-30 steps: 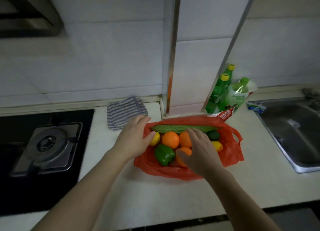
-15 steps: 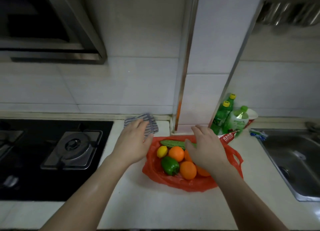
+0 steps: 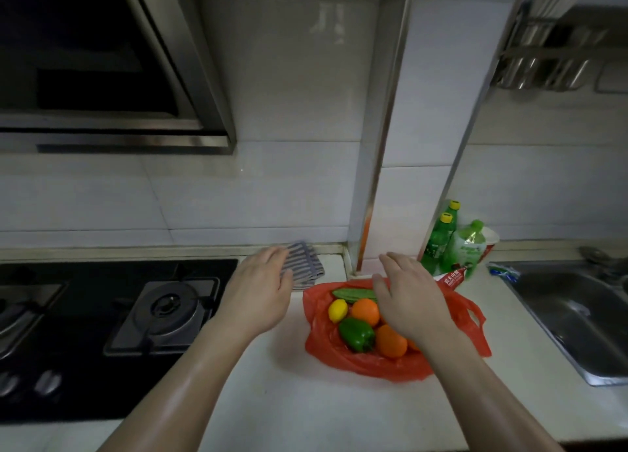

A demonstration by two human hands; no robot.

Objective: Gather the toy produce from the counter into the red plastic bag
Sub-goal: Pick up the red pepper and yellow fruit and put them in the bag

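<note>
The red plastic bag [image 3: 367, 363] lies open on the white counter [image 3: 306, 400]. Inside it I see a yellow lemon [image 3: 337, 310], a green pepper [image 3: 356, 334], two oranges [image 3: 365, 311] [image 3: 391, 341] and a green cucumber [image 3: 353, 295] at the back. My right hand [image 3: 409, 297] hovers flat over the bag's right half, fingers spread, holding nothing, and hides some of the produce. My left hand [image 3: 260, 293] hangs open to the left of the bag, above the counter and the edge of a striped cloth.
A striped cloth [image 3: 306, 266] lies by the wall. A black gas hob [image 3: 112, 322] fills the left. Green bottles [image 3: 445, 241] and a red packet [image 3: 452, 276] stand behind the bag. A steel sink [image 3: 574, 319] is at the right. A range hood [image 3: 112, 78] hangs above.
Both hands have lifted off the bag and drawn apart, the left moving away to the left. The camera has tilted up, so the bag sits lower in view.
</note>
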